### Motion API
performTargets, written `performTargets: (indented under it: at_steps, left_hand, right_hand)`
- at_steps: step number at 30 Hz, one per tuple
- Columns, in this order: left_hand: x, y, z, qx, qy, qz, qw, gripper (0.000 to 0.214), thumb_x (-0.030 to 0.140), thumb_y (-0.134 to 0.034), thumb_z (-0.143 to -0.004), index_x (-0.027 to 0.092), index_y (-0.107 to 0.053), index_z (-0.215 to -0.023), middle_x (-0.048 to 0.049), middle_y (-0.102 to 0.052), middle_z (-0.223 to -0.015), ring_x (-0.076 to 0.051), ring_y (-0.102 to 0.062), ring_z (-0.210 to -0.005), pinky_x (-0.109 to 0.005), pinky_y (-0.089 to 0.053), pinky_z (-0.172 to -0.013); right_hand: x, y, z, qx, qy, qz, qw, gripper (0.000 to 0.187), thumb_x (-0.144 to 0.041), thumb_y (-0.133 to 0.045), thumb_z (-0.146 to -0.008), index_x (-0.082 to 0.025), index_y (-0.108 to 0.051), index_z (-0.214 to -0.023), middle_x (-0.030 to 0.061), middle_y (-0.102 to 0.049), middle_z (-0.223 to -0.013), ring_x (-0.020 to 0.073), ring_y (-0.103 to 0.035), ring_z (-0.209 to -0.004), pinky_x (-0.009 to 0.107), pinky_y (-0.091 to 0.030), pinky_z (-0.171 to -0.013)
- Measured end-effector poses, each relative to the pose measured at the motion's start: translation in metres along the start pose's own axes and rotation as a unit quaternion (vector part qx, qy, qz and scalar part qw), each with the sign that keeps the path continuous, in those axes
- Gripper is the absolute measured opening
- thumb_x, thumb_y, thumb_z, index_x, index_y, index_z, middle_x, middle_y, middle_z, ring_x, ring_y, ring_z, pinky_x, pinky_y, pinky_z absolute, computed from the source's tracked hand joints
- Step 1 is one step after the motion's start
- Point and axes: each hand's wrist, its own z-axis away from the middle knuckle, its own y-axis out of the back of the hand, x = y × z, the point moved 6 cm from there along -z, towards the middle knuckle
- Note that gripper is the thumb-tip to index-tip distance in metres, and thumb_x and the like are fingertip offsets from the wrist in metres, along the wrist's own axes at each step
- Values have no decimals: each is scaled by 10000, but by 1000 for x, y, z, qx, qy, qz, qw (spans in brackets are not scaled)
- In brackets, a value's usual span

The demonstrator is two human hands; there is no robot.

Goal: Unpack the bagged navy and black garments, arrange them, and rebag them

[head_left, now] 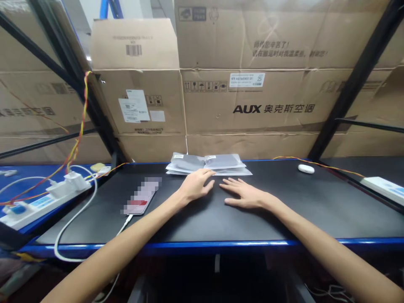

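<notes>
Both my hands rest on a black table mat [284, 210]. My left hand [196, 184] lies palm down with fingers stretched out, its fingertips touching the front edge of a small pile of grey plastic-wrapped packets [206, 163]. My right hand [244, 194] lies flat and open on the mat just to the right, a little short of the packets, holding nothing.
A phone [142, 201] lies left of my hands, plugged into a white cable [71, 223]. A white power strip [47, 198] with chargers sits at the far left. A small white case [306, 168] lies at the right. Cardboard boxes [246, 103] stand behind the table.
</notes>
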Motion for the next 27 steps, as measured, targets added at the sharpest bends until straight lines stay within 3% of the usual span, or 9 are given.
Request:
performTargets:
  at_steps: [9, 12, 15, 18, 22, 24, 27]
  left_hand:
    - [-25, -52, -77, -44, 69, -49, 995, 572, 122, -556, -818, 161, -539, -1388, -124, -475, -1493, -265, -470, -1364, -399, -396, -1138]
    - [-27, -55, -87, -33, 77, -58, 995, 537, 118, -558, -832, 164, -563, -1367, -122, -526, -1450, -279, -502, -1335, -429, -408, -1122]
    - [-27, -45, -89, -19, 70, -66, 995, 462, 131, -527, -884, 202, -588, -1336, -79, -600, -1379, -251, -563, -1266, -399, -450, -1077]
    - [-16, -23, -81, 7, 29, -97, 995, 415, 147, -467, -940, 209, -574, -1336, -76, -633, -1330, -238, -589, -1212, -384, -484, -1015]
    - [22, 5, -43, 62, -110, -203, 971, 422, 122, -466, -936, 156, -543, -1350, -128, -636, -1296, -267, -578, -1195, -406, -484, -969]
    - [36, 10, -18, 68, -142, -229, 961, 396, 137, -459, -948, 146, -555, -1332, -131, -640, -1280, -273, -584, -1170, -397, -486, -947]
    - [47, 1, 12, 34, -161, -235, 958, 379, 148, -436, -963, 146, -561, -1321, -128, -661, -1233, -261, -616, -1096, -376, -511, -873]
  right_hand:
    - [-1, 1, 1, 2, 1, 1, 1000, 803, -737, -432, -891, -277, -314, -1538, 95, -191, -1625, 300, -112, -1508, 558, -49, -1212]
    - [1, 0, 1, 5, 1, 3, 1000, 804, -738, -440, -887, -282, -315, -1538, 96, -192, -1625, 303, -110, -1508, 567, -58, -1209]
    - [1, 0, 2, 8, 3, 0, 1000, 794, -733, -442, -889, -291, -315, -1537, 90, -190, -1626, 300, -108, -1508, 570, -56, -1209]
    - [0, 1, 3, 7, 3, 1, 1000, 796, -728, -449, -889, -280, -325, -1535, 91, -200, -1623, 303, -120, -1506, 565, -66, -1213]
    - [1, 5, 9, 9, -4, 1, 1000, 801, -713, -492, -876, -251, -373, -1519, 95, -259, -1609, 316, -190, -1493, 531, -116, -1221]
    - [4, 10, 15, 13, -15, -6, 1000, 791, -696, -519, -869, -249, -397, -1510, 88, -326, -1589, 323, -271, -1468, 505, -200, -1210]
    - [15, 20, 24, 37, -25, -27, 999, 732, -652, -565, -860, -269, -457, -1475, 70, -450, -1527, 332, -442, -1370, 482, -339, -1151]
